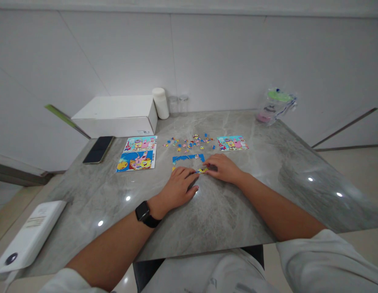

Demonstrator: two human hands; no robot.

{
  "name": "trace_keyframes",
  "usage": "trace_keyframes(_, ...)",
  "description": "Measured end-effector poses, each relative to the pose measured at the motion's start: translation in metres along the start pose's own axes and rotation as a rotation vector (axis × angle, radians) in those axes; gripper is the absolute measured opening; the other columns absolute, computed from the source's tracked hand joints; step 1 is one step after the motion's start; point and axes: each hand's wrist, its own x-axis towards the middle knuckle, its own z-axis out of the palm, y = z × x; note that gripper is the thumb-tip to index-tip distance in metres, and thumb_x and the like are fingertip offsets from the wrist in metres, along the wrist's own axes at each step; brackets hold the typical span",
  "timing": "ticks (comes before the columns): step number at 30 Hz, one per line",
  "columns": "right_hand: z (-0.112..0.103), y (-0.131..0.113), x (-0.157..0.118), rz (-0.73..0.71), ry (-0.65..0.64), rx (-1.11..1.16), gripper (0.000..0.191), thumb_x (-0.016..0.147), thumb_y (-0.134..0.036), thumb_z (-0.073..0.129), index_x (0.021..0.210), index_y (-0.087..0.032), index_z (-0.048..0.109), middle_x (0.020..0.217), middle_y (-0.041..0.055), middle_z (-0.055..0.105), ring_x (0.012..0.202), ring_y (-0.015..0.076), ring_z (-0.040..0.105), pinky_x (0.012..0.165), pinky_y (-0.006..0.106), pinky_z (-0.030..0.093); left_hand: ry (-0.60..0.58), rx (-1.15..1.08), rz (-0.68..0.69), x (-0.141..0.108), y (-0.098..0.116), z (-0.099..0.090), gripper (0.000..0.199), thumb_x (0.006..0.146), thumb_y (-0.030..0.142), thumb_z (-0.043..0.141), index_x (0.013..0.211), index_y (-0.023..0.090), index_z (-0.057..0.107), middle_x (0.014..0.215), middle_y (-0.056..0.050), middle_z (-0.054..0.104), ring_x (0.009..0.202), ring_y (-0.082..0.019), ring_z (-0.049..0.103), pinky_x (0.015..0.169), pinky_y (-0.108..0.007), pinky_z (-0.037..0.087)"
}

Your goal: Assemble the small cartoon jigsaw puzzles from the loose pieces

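Note:
A partly joined jigsaw puzzle (189,157) lies on the grey table in front of me, with a blue top strip and a gap in its middle. My left hand (179,187) rests palm down across its lower left edge, fingers stretched out and thumb apart, covering that corner. At the lower right of the frame, my right hand (221,167) has its thumb and fingers pinched at a small yellowish jigsaw piece (202,171), partly hidden by the fingertips. Loose jigsaw pieces (193,143) are scattered just beyond the puzzle. Small picture details are too blurred to tell.
A cartoon picture card (233,143) lies right of the pieces; a larger picture sheet (137,154) lies left. Around the marble-patterned table (219,219) are a phone (99,149), white box (116,116), white bottle (160,103), clear jars (178,106), plastic bag (276,106) and white device (32,234).

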Motion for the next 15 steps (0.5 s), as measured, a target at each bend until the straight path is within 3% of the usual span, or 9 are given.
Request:
trace_keyframes(8, -0.0094, 0.0024, -0.0012, -0.006, -0.045, -0.032, 0.011, 0.091, -0.031, 0.075, 0.098, -0.023, 0.076, 0.094, 0.0052, 0.077, 0.095, 0.0232, 0.068, 0.088, 0.036, 0.043, 0.012, 0.004, -0.017, -0.0010, -0.0003, -0.0012, 0.036, 0.101, 0.035, 0.061, 0.135, 0.024, 0.068, 0.140, -0.011, 0.066, 0.128, -0.031, 0.056, 0.114, -0.054, 0.043)
trace_keyframes(15, -0.0063, 0.0023, -0.0002, -0.016, -0.050, -0.043, 0.012, 0.093, -0.034, 0.075, 0.098, -0.023, 0.078, 0.094, 0.0052, 0.076, 0.092, 0.0217, 0.067, 0.084, 0.034, 0.041, 0.000, 0.036, -0.027, -0.0003, -0.0007, -0.0006, 0.036, 0.102, 0.036, 0.061, 0.134, 0.022, 0.069, 0.138, -0.012, 0.067, 0.127, -0.031, 0.056, 0.115, -0.055, 0.042)
